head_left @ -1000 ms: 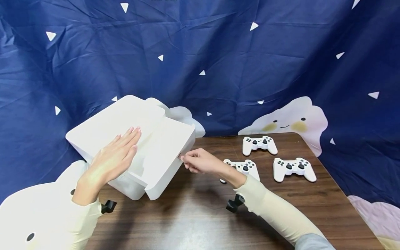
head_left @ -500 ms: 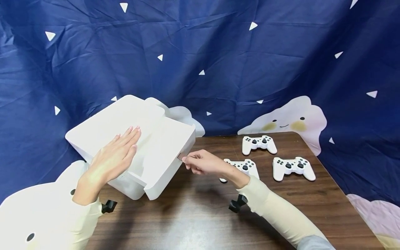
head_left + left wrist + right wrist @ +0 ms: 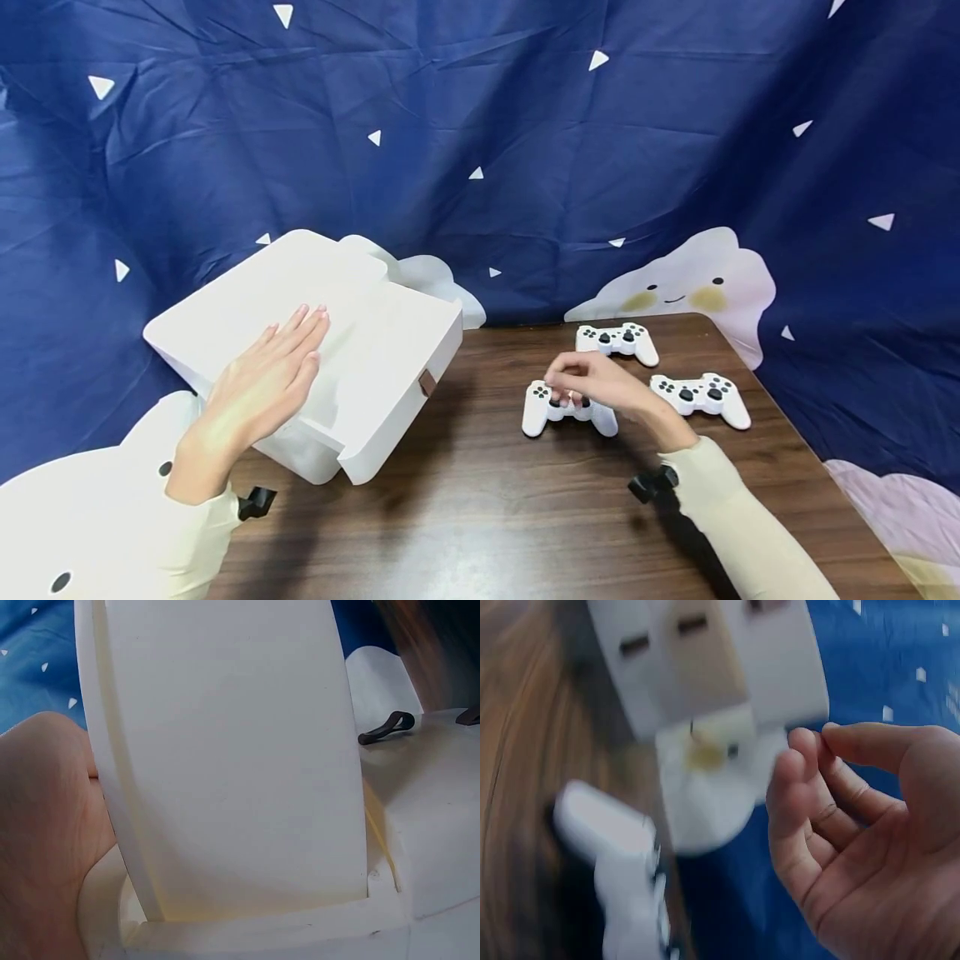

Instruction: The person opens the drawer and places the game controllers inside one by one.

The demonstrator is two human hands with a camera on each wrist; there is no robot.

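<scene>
A white drawer box (image 3: 300,283) stands on the table at the left, its top drawer (image 3: 405,321) pulled out toward the right with a brown pull tab (image 3: 427,382) on its front. My left hand (image 3: 258,387) rests on the box top with fingers straight. In the left wrist view, the inside of the drawer (image 3: 232,765) shows bare white. My right hand (image 3: 596,383) is over the nearest white game controller (image 3: 536,410), partly covering it. Its fingers are loosely bent and hold nothing, as the right wrist view shows, where thumb and forefinger tips come close together.
Two more white game controllers lie on the brown wooden table (image 3: 480,500): one at the back (image 3: 637,343), one at the right (image 3: 733,410). A blue curtain (image 3: 525,125) with white triangles and clouds hangs behind. Lower drawers with dark tabs (image 3: 635,645) show in the right wrist view.
My right hand has let go of the drawer's pull tab and moved right, over the nearest controller. The left hand has stayed on the box, and the drawer remains out.
</scene>
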